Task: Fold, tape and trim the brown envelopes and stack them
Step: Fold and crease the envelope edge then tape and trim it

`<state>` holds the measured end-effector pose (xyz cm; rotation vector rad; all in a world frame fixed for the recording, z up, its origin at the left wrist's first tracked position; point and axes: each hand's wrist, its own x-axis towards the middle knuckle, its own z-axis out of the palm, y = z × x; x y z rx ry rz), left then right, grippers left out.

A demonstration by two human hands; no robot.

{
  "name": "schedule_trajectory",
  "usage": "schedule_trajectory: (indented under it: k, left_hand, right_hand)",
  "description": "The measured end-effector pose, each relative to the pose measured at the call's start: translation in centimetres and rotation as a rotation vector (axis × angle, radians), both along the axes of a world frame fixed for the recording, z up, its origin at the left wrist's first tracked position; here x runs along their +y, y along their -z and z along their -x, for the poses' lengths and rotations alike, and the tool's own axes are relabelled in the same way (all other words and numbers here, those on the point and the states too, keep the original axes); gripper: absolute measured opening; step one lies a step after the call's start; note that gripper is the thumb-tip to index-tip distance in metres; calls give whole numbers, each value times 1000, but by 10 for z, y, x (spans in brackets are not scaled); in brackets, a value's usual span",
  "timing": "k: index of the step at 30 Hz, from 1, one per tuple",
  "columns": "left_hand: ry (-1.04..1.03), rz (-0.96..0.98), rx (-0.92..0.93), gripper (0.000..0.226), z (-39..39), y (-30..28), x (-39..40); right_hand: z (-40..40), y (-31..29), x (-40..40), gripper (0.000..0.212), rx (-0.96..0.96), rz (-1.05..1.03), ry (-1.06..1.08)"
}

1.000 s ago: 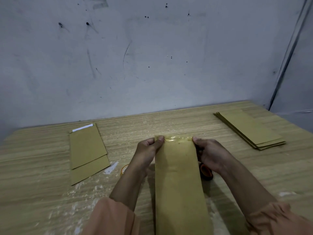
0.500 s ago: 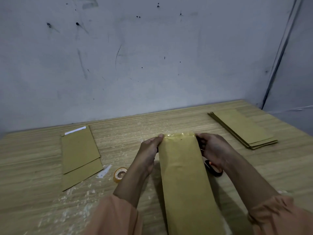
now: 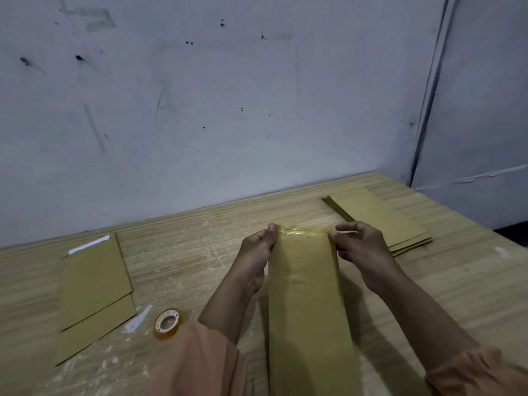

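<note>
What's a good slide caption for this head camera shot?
Both hands pinch the taped end of a brown envelope, tape roll nearby.

Pale grey-blue wall [image 3: 228, 110] fills the far side, scuffed, with dark specks and streaks. A dark vertical seam [image 3: 428, 90] at right splits it from a second grey panel [image 3: 485, 110]. Below, a light wood-grain table [image 3: 185, 252] runs left to right, with whitish smears near left. Light dim, even.

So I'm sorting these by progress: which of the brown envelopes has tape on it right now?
The long envelope in the middle, held by the left hand and right hand: shiny clear tape crosses its far end. The two side piles show none.
</note>
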<state>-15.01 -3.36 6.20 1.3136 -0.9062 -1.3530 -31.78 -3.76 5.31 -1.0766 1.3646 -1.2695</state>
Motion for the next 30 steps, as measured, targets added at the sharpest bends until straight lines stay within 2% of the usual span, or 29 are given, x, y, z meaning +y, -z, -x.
schedule_trajectory:
  k: [1, 5, 9, 18, 21, 24, 27, 30]
  left_hand:
    - [6, -3, -1, 30, 2, 0, -1]
    - [20, -7, 2, 33, 11, 1, -4]
    - [12, -1, -6, 35, 17, 2, -10]
    - [182, 3, -115, 44, 36, 6, -22]
    - [232, 23, -187, 31, 44, 17, -25]
    - [204, 15, -178, 25, 53, 22, -32]
    - [137, 13, -119, 20, 64, 22, -47]
    - [63, 9, -71, 13, 75, 25, -62]
  right_hand:
    - [0, -1, -1, 7, 12, 28, 35]
    - [3, 1, -5, 4, -14, 39, 92]
    - [7, 1, -8, 12, -154, -68, 42]
    - [41, -11, -30, 13, -132, -54, 84]
    - [50, -13, -39, 12, -79, -38, 80]
    - [58, -11, -50, 13, -60, 1, 86]
    - [67, -5, -59, 29, -72, -2, 56]
    - [79, 4, -58, 36, 50, -58, -24]
